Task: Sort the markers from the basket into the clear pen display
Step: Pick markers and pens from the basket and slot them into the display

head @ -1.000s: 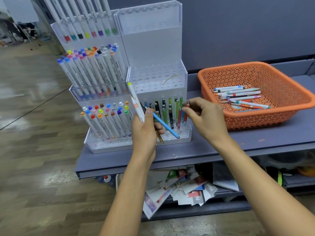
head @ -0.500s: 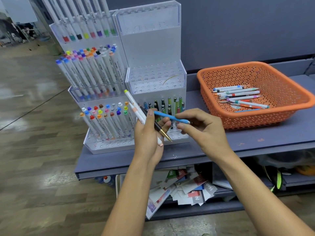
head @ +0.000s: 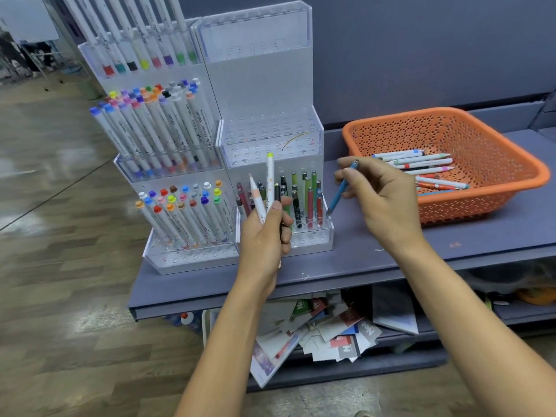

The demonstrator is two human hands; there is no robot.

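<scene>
Pinching blue pen (head: 340, 194) in my right hand (head: 382, 197), tip slanting down-left, just beside clear pen display (head: 313, 239); left hand (head: 264, 236) grips markers (head: 270, 179).

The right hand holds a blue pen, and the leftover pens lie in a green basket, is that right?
Not quite. The head view shows the basket is orange, not green. The right hand does hold a blue pen, and leftover pens lie in that basket.

One wide-angle head view looks forward and down from close behind the left grip (head: 264, 233) and right grip (head: 382, 200), the surface (head: 376, 266) just beyond them.
</scene>
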